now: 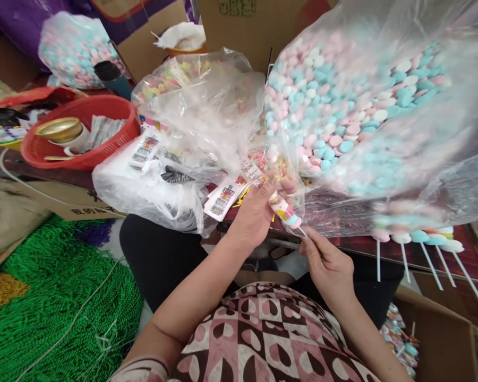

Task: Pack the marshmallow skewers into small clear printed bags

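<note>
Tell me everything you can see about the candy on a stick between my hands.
The candy looks like a short stack of smooth, rounded pieces, with pink and pale blue ones at the stick end. A thin printed wrapper with yellow and pink covers its upper part. It slants, wrapped end up and leftward at your left hand's fingers. The thin white stick runs down to your right hand's fingertips. The print is too blurred to read.

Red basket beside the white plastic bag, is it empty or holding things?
Not empty: the red basket holds a gold bowl and some flat packets, visible through its open top.
</note>
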Demonstrator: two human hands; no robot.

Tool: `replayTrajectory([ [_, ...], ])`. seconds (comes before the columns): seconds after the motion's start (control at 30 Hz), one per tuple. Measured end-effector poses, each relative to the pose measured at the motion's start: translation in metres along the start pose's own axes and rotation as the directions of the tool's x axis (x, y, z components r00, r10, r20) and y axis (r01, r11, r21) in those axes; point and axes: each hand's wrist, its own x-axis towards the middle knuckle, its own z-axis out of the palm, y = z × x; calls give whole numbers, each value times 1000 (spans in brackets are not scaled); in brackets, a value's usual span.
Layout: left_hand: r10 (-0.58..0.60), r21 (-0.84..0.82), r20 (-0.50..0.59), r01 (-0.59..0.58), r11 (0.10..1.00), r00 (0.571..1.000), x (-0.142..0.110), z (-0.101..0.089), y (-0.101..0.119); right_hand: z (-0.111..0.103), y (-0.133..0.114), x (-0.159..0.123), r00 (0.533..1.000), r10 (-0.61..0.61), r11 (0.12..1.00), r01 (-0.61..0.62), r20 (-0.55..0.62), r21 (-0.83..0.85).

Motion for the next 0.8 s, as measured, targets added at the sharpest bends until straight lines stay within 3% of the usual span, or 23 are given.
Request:
replayTrajectory([
  [0.1, -1, -32, -93, -2, 999, 996, 4, 6, 5, -4, 2, -1, 997, -4, 999, 0, -77, -52],
  [0.17, -20, -60, -82, 15, 998, 996, 5, 6, 3, -6, -1, -1, 993, 107, 990, -103, -44, 92],
  [0.23, -26, -65, -19, 24, 998, 999, 5, 4, 0, -8, -5, -1, 960, 268, 913, -280, 81, 298],
  [0.3, -18, -33, 43, 19, 999, 999, 5, 0, -2, -9, -9, 1, 897, 378, 778, -443, 231, 446],
  [0.4, -27, 18, 96, 26, 1000, 995, 6, -4, -4, -11, -14, 5, 820, 424, 616, -572, 384, 542],
  [0.53, -80, 5, 142, 80, 997, 987, 5, -4, -11, -7, -17, 11, 753, 416, 511, -658, 510, 553],
  [0.63, -121, 21, 113, 120, 993, 986, 4, -4, -14, -2, -18, 11, 774, 416, 550, -633, 478, 546],
  [0.8, -60, -16, 92, 62, 998, 994, 6, -7, -13, 0, -10, 2, 919, 346, 841, -394, 190, 371],
])
